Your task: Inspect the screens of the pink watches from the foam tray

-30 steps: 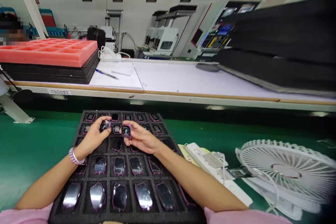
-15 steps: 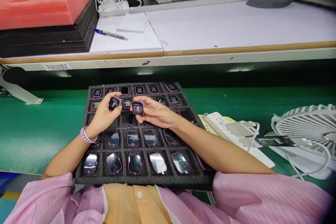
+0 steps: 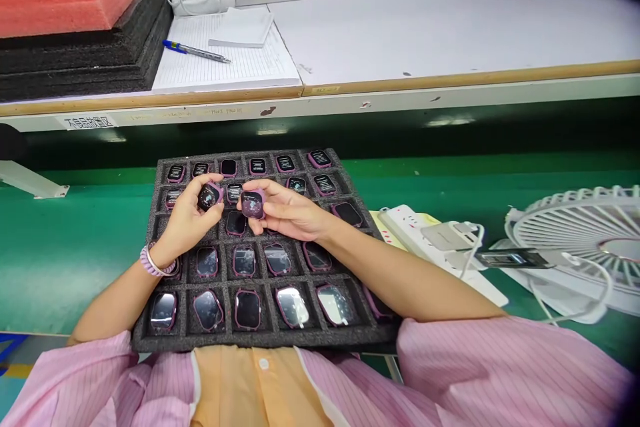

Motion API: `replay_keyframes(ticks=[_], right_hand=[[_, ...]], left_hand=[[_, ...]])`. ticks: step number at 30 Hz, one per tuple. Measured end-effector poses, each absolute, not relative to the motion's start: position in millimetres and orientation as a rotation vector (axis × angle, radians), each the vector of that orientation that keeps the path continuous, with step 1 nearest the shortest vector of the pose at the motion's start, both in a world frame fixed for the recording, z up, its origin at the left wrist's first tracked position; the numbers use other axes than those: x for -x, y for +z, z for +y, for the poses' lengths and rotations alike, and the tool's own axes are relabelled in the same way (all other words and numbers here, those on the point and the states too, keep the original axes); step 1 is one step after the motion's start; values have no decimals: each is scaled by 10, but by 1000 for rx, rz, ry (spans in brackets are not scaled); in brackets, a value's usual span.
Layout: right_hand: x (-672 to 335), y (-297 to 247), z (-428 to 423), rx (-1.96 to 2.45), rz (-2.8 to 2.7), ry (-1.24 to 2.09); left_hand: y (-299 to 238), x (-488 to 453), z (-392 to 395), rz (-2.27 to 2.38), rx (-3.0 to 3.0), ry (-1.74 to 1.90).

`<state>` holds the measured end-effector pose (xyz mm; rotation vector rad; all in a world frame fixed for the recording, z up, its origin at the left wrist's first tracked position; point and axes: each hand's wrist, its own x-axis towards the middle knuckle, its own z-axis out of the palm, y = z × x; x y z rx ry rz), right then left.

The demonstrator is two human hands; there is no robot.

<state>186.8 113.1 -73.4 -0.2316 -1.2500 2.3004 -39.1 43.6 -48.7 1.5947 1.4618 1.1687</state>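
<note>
A black foam tray point(image 3: 150, 340) lies on the green belt in front of me, its pockets filled with several purple-rimmed smartwatch bodies. My left hand point(image 3: 183, 223) is closed round one watch body point(image 3: 208, 197), lifted just above the tray's second row. My right hand point(image 3: 287, 213) pinches a second watch body point(image 3: 251, 203) next to it, screen up. The two watches sit a few centimetres apart. A beaded bracelet is on my left wrist.
A white power strip point(image 3: 430, 243) with plugs and cables lies right of the tray, and a white fan point(image 3: 580, 240) lies flat beyond it. The raised white bench holds a lined notepad point(image 3: 220, 60) with a pen, and stacked black and pink foam point(image 3: 75, 20).
The camera has tilted down, so the far wall left the view and my pink sleeves came in. Both hands keep their watch bodies over the tray's upper rows, barely shifted.
</note>
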Motion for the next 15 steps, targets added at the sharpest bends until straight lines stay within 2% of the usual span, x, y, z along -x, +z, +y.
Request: replay_keyframes(ticks=[15], right_hand=[[-1858,-752,1126,243,-1263,2299]], left_hand=[[-442,363,401,1445,-1616,1145]])
